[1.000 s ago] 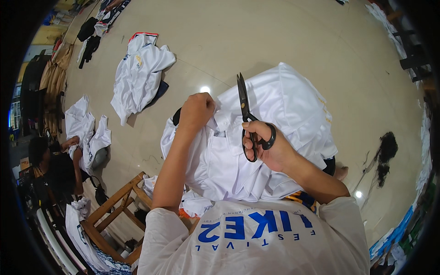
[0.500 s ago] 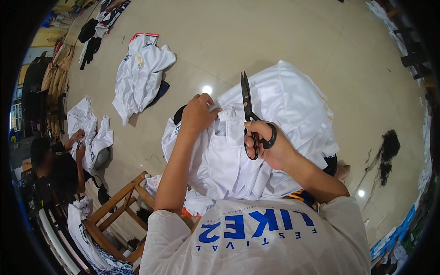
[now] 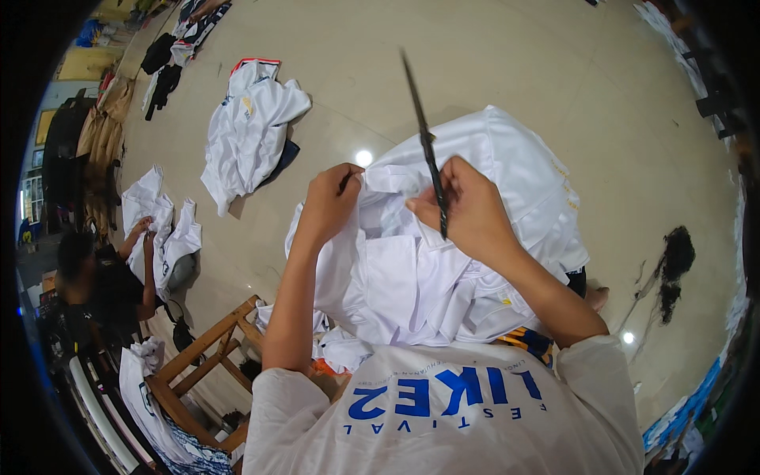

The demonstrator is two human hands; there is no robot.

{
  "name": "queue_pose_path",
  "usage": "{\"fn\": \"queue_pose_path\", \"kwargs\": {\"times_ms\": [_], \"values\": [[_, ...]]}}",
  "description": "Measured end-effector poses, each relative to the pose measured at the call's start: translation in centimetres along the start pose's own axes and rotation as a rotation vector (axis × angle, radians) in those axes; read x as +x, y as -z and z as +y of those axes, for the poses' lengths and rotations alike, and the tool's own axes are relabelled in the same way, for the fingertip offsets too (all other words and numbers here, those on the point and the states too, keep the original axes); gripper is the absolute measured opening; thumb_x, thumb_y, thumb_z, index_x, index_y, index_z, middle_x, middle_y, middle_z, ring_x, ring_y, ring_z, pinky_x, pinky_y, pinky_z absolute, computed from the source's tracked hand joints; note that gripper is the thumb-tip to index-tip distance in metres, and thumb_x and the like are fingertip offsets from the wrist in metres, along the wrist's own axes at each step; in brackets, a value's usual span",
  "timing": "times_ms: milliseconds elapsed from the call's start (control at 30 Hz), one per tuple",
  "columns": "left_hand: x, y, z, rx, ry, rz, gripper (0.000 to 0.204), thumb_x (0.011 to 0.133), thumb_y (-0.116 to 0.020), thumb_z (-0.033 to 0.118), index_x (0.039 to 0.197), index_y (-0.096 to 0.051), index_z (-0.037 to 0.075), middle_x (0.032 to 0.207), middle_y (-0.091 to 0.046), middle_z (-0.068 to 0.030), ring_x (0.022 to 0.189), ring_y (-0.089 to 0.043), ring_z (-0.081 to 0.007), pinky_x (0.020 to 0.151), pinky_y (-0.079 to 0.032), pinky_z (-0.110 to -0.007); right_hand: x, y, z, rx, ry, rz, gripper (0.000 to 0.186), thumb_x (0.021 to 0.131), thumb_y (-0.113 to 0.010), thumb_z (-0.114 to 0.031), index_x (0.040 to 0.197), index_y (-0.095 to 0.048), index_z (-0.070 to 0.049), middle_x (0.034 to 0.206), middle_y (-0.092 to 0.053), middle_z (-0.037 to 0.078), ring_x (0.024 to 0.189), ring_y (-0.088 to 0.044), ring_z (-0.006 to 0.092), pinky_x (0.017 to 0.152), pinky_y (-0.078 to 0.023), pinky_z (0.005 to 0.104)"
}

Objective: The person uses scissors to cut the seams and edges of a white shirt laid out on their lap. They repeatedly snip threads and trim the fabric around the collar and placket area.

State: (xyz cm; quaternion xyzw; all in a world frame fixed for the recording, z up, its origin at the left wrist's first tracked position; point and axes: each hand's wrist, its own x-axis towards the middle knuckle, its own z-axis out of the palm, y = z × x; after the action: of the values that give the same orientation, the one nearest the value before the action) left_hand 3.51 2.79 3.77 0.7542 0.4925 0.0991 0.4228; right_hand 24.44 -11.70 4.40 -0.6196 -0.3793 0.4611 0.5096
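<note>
A white shirt (image 3: 388, 273) lies bunched over my lap, its collar and front placket gathered between my hands. My left hand (image 3: 331, 204) pinches the cloth at the left of the collar, fingers closed on it. In my right hand (image 3: 471, 210) are black scissors (image 3: 428, 150), seen nearly edge-on with the blades pointing away from me; their handles are mostly hidden by the hand. The right thumb and fingertips come close to the shirt's edge, but I cannot tell whether they touch it. More white cloth (image 3: 507, 150) is heaped beyond the right hand.
Another white garment (image 3: 249, 131) lies on the tiled floor (image 3: 491, 55) at the far left. A co-worker (image 3: 111, 273) handles white cloth at the left. Close to my left side stands a wooden frame (image 3: 190, 372). Tangled black threads (image 3: 675, 261) lie on the right.
The scissors have turned from flat to edge-on, and my right hand has risen toward the collar. My left hand has shifted slightly left, and the shirt's neck opening is spread wider.
</note>
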Motion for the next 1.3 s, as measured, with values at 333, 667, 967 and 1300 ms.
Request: {"fn": "queue_pose_path", "kwargs": {"times_ms": [333,667,967,1300], "values": [[-7.0,-1.9,1.2,-0.448,0.071,0.005,0.024,0.105,-0.065,0.016,0.116,-0.07,-0.005,0.092,-0.068,0.0008,0.084,-0.056,-0.0038,0.075,-0.046,-0.022,2.9,-3.4,2.2,-0.101,-0.087,-0.133,0.033,0.082,-0.09,-0.009,0.092,-0.06,-0.002,0.086,-0.075,0.006,0.079,-0.069,0.0099,0.07,-0.054,0.0265],[-6.9,-1.9,1.2,-0.294,0.083,0.053,0.017,0.101,-0.072,0.016,0.101,-0.071,-0.001,0.085,-0.068,0.003,0.075,-0.053,-0.0022,0.064,-0.041,-0.021,2.1,-2.5,2.3,0.045,-0.132,-0.15,0.026,0.086,-0.085,-0.005,0.09,-0.059,-0.003,0.088,-0.075,0.006,0.076,-0.065,0.0064,0.068,-0.052,0.0232],[-7.2,-1.1,2.4,-0.193,0.148,0.052,0.017,0.102,-0.071,0.018,0.103,-0.069,0.002,0.067,-0.057,0.0074,0.06,-0.042,-0.0012,0.054,-0.029,-0.023,-1.3,-1.4,0.7,0.199,-0.192,-0.217,0.026,0.084,-0.085,-0.01,0.089,-0.061,-0.002,0.08,-0.073,0.007,0.072,-0.069,0.01,0.062,-0.051,0.0244],[-7.1,-2.0,4.1,0.049,0.177,-0.096,0.018,0.095,-0.077,0.018,0.093,-0.075,0.0,0.066,-0.061,0.0015,0.06,-0.045,-0.0031,0.055,-0.035,-0.026,-5.2,0.4,-1.3,0.259,-0.359,-0.236,0.029,0.083,-0.087,-0.009,0.093,-0.06,-0.001,0.081,-0.071,0.007,0.071,-0.073,0.0139,0.064,-0.055,0.0258]]}}
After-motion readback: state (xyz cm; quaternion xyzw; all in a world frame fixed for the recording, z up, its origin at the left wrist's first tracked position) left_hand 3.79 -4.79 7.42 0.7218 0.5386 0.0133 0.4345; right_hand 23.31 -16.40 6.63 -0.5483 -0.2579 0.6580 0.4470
